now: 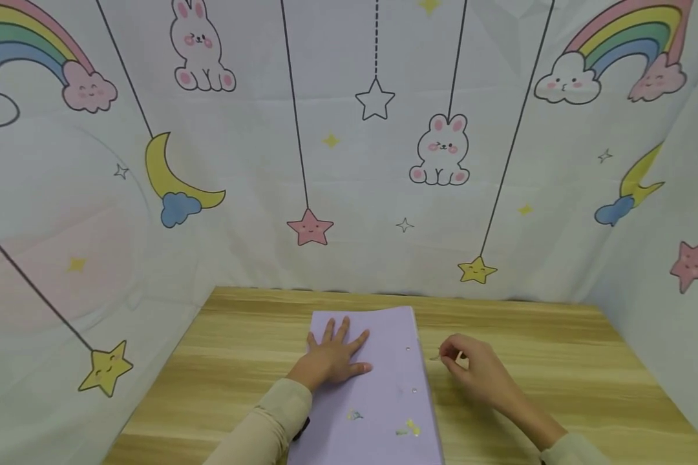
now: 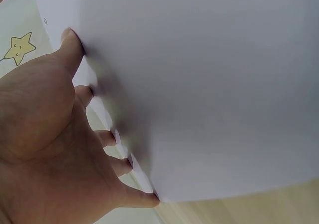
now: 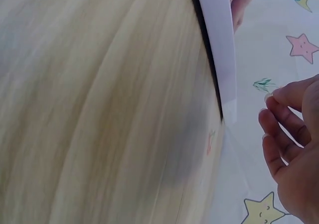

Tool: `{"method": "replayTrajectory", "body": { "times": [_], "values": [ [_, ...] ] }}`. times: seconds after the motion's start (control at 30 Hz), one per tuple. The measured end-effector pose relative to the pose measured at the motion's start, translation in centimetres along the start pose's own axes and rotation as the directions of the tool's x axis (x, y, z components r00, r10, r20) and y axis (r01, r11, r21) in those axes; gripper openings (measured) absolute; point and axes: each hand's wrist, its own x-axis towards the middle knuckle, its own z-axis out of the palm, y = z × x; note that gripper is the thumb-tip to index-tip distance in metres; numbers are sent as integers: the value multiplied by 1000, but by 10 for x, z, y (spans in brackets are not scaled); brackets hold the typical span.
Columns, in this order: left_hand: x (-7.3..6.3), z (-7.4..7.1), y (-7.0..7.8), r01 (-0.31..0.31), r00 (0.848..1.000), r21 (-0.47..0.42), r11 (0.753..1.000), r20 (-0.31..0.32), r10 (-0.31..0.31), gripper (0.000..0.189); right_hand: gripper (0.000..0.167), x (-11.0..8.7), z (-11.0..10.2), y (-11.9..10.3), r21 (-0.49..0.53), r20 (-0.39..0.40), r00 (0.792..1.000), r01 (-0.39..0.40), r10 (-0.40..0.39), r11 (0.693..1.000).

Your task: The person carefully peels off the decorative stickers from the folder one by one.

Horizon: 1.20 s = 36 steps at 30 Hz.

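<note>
A light purple folder [image 1: 378, 374] lies lengthwise on the wooden table. My left hand [image 1: 333, 358] rests on its upper left part, fingers spread; in the left wrist view the fingertips of that hand [image 2: 55, 124] touch the surface. To the right of the folder, my right hand [image 1: 474, 365] is raised, thumb and forefinger pinching a small clear sticker [image 1: 435, 358]. Green leaf shapes show on this sticker [image 3: 262, 84] in the right wrist view. Two small decorations, one bluish-green [image 1: 355, 415] and one yellow [image 1: 410, 427], sit on the folder's lower part.
Two small round dots, the upper one a rivet or hole [image 1: 408, 349], line the folder's right side. A small red and green piece [image 3: 210, 142] is on the wooden table [image 1: 558, 361]. Behind and beside the table hangs a white curtain [image 1: 256, 155] printed with stars and rabbits.
</note>
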Motion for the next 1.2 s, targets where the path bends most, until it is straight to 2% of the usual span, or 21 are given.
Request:
{"method": "replayTrajectory", "body": {
  "times": [0.33, 0.53, 0.63, 0.9, 1.1, 1.2],
  "values": [
    [9, 9, -6, -10, 1000, 11, 1000, -4, 10, 82, 24, -9, -15, 23, -146, -47, 999, 19, -26, 989],
    [6, 6, -4, -11, 1000, 4, 1000, -6, 11, 81, 25, -15, -21, 39, -228, -142, 990, -26, -7, 973],
    [2, 2, -2, -7, 1000, 4, 1000, -1, 7, 81, 23, -17, -25, 45, -250, -164, 986, -36, -6, 968],
    [3, 5, -4, -18, 1000, 1, 1000, -8, 18, 81, 23, -23, -34, 64, -338, -164, 986, -27, -30, 941],
    [-5, -6, 4, 8, 1000, -1, 1000, 17, -8, 79, 21, -30, -40, 83, -369, -150, 989, -43, -14, 929],
    [-6, -8, 5, 12, 1000, 7, 1000, 9, -12, 79, 21, -32, -44, 89, -378, -147, 989, -41, -17, 925]
  ]
}}
